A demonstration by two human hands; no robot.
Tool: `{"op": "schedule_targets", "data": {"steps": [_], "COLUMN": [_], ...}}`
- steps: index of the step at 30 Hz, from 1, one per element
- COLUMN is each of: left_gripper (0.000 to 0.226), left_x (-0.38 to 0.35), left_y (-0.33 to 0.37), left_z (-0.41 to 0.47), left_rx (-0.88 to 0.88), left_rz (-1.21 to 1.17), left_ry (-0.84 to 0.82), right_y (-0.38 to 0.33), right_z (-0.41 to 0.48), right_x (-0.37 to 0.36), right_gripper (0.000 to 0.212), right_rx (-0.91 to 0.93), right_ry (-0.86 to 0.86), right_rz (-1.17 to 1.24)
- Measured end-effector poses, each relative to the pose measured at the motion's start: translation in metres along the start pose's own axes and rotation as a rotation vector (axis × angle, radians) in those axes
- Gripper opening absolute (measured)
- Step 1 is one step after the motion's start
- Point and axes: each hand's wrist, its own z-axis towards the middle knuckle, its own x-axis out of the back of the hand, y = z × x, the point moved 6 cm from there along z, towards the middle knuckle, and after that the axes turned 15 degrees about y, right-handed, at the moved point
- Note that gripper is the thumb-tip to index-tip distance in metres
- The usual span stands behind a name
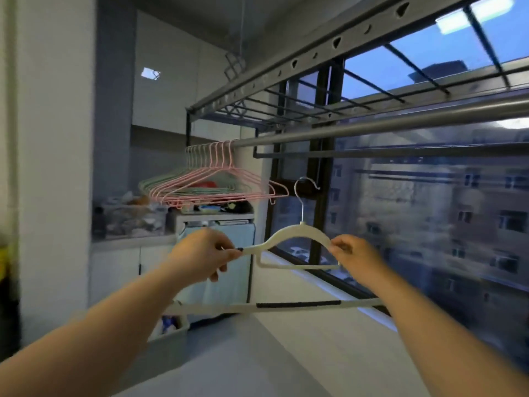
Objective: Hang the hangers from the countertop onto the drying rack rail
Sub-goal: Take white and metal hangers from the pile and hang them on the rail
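I hold a white hanger [297, 233] with a metal hook upright in front of me, below the drying rack rail [372, 127]. My left hand [203, 253] pinches its left tip, and my right hand [352, 253] grips its right shoulder. The hook points up, well under the rail and not touching it. Several pink and green hangers [211, 181] hang bunched at the rail's far left end. A long white bar with a black grip section [297, 305] runs across under my arms.
The grey rack frame [315, 53] with its perforated beam spans overhead. A large window [429, 210] fills the right side above a sill [329, 285]. A cluttered counter [137, 224] and cabinets stand at the back left. A white countertop [272, 353] lies below.
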Motion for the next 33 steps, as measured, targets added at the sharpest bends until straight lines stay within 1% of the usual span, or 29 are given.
{"op": "schedule_targets", "data": {"steps": [3, 6, 8, 12, 17, 22, 25, 28, 33], "left_gripper": [0.016, 0.016, 0.019, 0.025, 0.025, 0.022, 0.017, 0.015, 0.012], "left_x": [0.014, 0.025, 0.03, 0.036, 0.04, 0.033, 0.023, 0.012, -0.004], "left_y": [-0.029, -0.052, -0.066, -0.09, -0.095, -0.089, -0.085, -0.088, -0.108], "left_z": [0.029, 0.068, 0.095, 0.147, 0.199, 0.244, 0.264, 0.279, 0.291], "left_rx": [0.053, 0.05, 0.081, 0.182, 0.162, 0.101, 0.064, 0.03, 0.076], "left_rz": [0.028, 0.091, 0.1, 0.023, 0.009, 0.038, 0.034, 0.031, -0.05], "left_ry": [0.055, 0.121, 0.17, 0.285, 0.399, 0.399, 0.357, 0.32, 0.266], "right_y": [-0.029, -0.051, -0.066, -0.092, -0.116, -0.115, -0.108, -0.1, -0.1], "right_z": [0.04, 0.08, 0.109, 0.166, 0.224, 0.263, 0.276, 0.283, 0.286], "right_x": [-0.045, -0.09, -0.115, -0.145, -0.166, -0.179, -0.18, -0.184, -0.195], "right_gripper": [0.023, 0.024, 0.025, 0.028, 0.03, 0.025, 0.025, 0.025, 0.026], "right_rx": [0.048, 0.126, 0.207, 0.32, 0.414, 0.361, 0.304, 0.267, 0.266], "right_ry": [-0.033, -0.053, -0.058, 0.007, 0.093, 0.156, 0.197, 0.197, 0.192], "right_rz": [0.04, 0.081, 0.078, 0.065, 0.044, 0.045, 0.039, -0.003, -0.096]}}
